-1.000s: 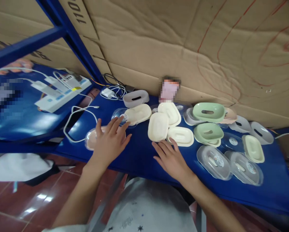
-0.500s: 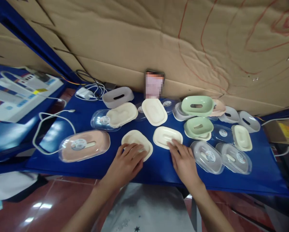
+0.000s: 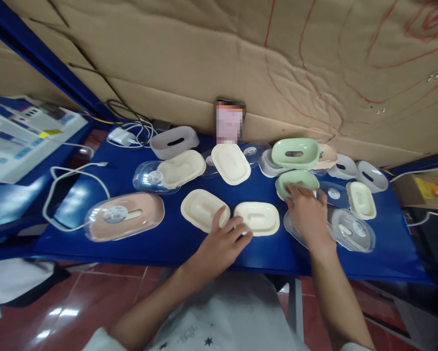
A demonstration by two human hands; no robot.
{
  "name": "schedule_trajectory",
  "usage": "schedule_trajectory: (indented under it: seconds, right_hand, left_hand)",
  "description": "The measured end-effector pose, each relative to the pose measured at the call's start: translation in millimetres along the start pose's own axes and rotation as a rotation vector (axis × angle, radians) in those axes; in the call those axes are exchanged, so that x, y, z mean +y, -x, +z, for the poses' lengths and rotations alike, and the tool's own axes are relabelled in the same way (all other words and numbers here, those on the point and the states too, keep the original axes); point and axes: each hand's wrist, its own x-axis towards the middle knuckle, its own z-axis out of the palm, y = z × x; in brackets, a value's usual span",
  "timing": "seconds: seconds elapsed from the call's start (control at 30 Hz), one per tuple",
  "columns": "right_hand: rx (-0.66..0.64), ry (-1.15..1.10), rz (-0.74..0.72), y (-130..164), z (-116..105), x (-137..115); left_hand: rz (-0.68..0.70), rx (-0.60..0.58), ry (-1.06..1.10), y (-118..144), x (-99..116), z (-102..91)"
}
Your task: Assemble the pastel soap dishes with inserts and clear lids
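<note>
Cardboard sheeting (image 3: 211,58) walls off the back of the long blue tabletop (image 3: 175,241), so the scattered plastic soap-dish parts can only spread sideways or toward the near edge, where a strip of bare blue gives the arms room. Largest among the pieces is a pink oval dish under a clear plastic lid (image 3: 124,216) at the left, well apart from both hands. Near the middle, two cream oval plastic trays lie side by side: the left hand (image 3: 222,243) rests with fingers spread across the gap, touching the left cream tray (image 3: 200,214) and the right cream tray (image 3: 257,218), seemingly to steady them. Further right, the right hand (image 3: 308,214) curls its fingers over the near rim of a pale green oval plastic dish (image 3: 295,179), which sits just in front of a second green dish (image 3: 295,152); how firmly it grips cannot be told. Clear lids (image 3: 352,229) crowd the space beside that wrist.
</note>
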Motion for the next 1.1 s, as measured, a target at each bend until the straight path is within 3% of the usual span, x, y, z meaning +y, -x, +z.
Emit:
schedule_trajectory:
  seconds: [0.13, 0.27, 0.33, 0.57, 0.67, 0.8, 0.9, 1.1]
  right_hand:
    - [0.093, -0.075, -0.142, 14.5, -10.3, -32.6]
    - [0.126, -0.212, -0.310, 49.8, -16.4, -78.6]
    - [0.089, -0.288, -0.403, 62.3, -13.5, -89.6]
    - [-0.070, -0.377, -0.538, 77.5, -3.7, -57.0]
    - [-0.122, -0.384, -0.624, 82.9, 3.9, -44.5]
    - [-0.100, -0.392, -0.690, 88.5, 17.8, -37.7]
    - [-0.085, -0.412, -0.660, 88.3, 24.5, -39.9]
    - [-0.034, -0.437, -0.483, 81.3, 24.2, -63.3]
  left_hand:
    - [0.010, -0.007, 0.064, 20.3, 6.2, 6.8]
    - [-0.210, 0.185, 0.009, 35.5, 3.5, 8.8]
    - [-0.298, 0.231, -0.026, 37.4, -1.4, 7.3]
    - [-0.296, 0.037, -0.025, 41.8, -25.5, -6.1]
    - [-0.224, 0.024, -0.018, 41.9, -22.4, -7.8]
    - [-0.175, -0.025, 0.004, 35.2, -10.3, -6.3]
    - [-0.201, -0.028, 0.018, 36.2, -12.5, -10.7]
    - [-0.325, -0.018, -0.018, 61.1, -41.0, -26.7]
